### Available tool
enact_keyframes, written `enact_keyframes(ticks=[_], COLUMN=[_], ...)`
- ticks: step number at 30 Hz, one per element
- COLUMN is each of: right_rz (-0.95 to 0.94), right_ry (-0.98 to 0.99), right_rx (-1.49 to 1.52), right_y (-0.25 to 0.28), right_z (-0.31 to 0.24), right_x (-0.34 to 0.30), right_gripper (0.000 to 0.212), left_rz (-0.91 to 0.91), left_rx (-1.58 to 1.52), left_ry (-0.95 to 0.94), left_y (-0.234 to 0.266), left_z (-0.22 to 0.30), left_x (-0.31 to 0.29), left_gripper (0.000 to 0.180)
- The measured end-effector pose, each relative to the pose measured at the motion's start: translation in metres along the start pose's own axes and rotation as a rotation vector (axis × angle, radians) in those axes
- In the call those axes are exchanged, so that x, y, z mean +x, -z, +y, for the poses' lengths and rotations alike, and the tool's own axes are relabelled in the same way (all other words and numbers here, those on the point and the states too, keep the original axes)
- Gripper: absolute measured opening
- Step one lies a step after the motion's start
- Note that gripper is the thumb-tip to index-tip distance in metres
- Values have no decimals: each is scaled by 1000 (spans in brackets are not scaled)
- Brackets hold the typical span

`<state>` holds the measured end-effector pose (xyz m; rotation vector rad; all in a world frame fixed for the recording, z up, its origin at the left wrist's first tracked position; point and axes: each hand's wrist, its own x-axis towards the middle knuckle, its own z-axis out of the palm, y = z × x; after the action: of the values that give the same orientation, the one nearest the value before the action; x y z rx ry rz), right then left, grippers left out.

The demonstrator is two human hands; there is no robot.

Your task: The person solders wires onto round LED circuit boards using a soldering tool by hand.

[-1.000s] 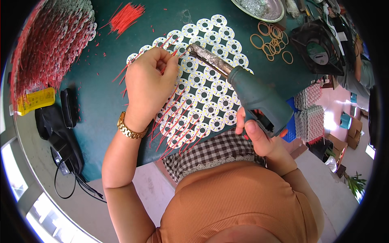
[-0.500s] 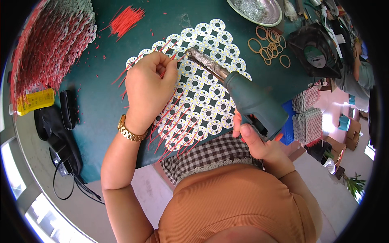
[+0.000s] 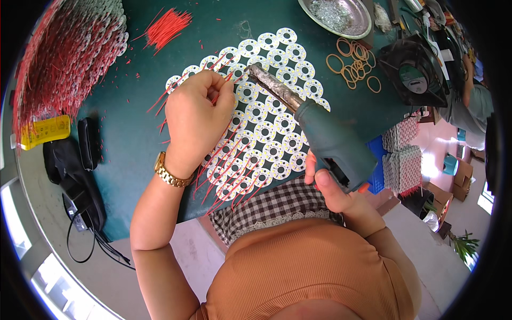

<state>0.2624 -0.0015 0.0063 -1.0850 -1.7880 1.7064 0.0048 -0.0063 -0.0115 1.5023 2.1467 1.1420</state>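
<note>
A sheet of white ring-shaped LED boards (image 3: 265,132) lies on the green table. Red wires (image 3: 209,176) stick out from its left and near-side boards. My left hand (image 3: 200,109), closed in a pinch over the sheet's left part, has red wires at its fingertips; the palm hides how many. My right hand (image 3: 335,189) is wrapped round the handle of a dark green soldering gun (image 3: 337,141), entering from the near right. The gun's metal barrel (image 3: 274,88) slants across the boards. Its tip is beside a board and a red wire end, close to my left fingertips; contact cannot be made out.
At the far left stands a tall stack of wired boards (image 3: 69,58), with a bundle of red wires (image 3: 168,29) beside it. Rubber bands (image 3: 356,64), a metal bowl (image 3: 362,21) and a black fan (image 3: 413,74) lie to the right. A yellow packet (image 3: 47,132) is at the left edge.
The view has shifted very slightly. Both hands and the soldering gun keep nearly the same place over the boards, and both grips are unchanged.
</note>
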Motion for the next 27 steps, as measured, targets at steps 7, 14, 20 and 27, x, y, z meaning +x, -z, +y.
enact_keyframes(ticks=[7, 14, 20, 27], right_rz=[-52, -67, -49, 15], right_ry=[21, 71, 130, 132], right_rx=[-44, -90, 91, 71], right_y=[0, 1, 7, -2], right_z=[3, 7, 8, 13], right_x=[-1, -1, 3, 2], right_gripper=[40, 37, 7, 41], left_rz=[-57, 9, 7, 3], left_rx=[44, 5, 16, 8], left_ry=[15, -7, -19, 7], left_y=[2, -2, -3, -2], left_z=[1, 0, 1, -1], left_x=[0, 0, 1, 0], left_gripper=[12, 11, 11, 12])
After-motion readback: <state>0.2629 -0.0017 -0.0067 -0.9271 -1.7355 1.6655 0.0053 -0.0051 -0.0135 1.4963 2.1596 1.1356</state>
